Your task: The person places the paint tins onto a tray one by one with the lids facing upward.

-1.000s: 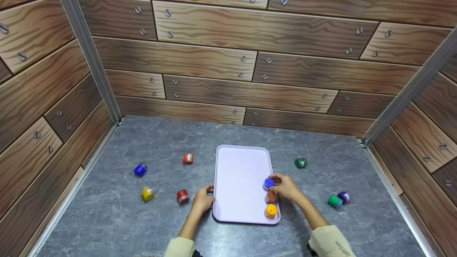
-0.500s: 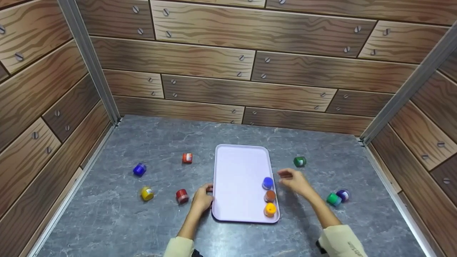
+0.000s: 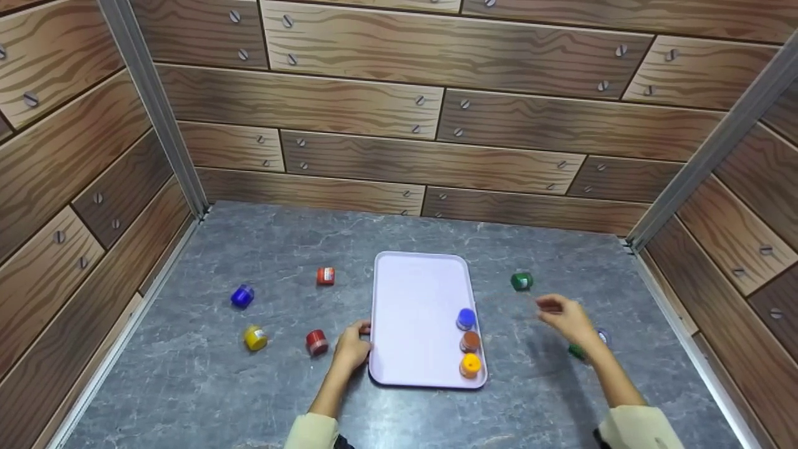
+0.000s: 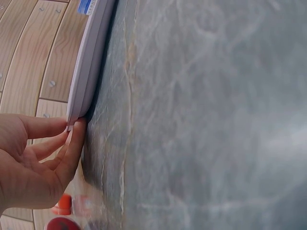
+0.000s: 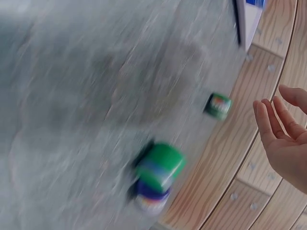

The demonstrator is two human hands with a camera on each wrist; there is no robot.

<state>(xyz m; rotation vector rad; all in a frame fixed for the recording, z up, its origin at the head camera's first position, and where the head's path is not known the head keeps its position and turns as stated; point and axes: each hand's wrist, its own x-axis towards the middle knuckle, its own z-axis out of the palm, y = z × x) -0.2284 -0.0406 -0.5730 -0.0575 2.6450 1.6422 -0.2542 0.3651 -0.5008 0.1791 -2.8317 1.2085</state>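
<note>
Steadying the flat lilac plastic tray (image 3: pixel 416 293) at its left rim, the left hand (image 3: pixel 353 347) touches it with relaxed fingers, while the right hand (image 3: pixel 566 317) hovers open and empty over the grey marbled bench (image 3: pixel 280 386) (just above a green-lidded jar (image 5: pixel 158 166) and a purple-lidded jar (image 5: pixel 151 199)).

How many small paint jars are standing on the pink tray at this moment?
3. On the pink tray, along its right edge, stand a blue-lidded jar, a brown-lidded jar and an orange-lidded jar, nearest the person. None seems hidden.
</note>
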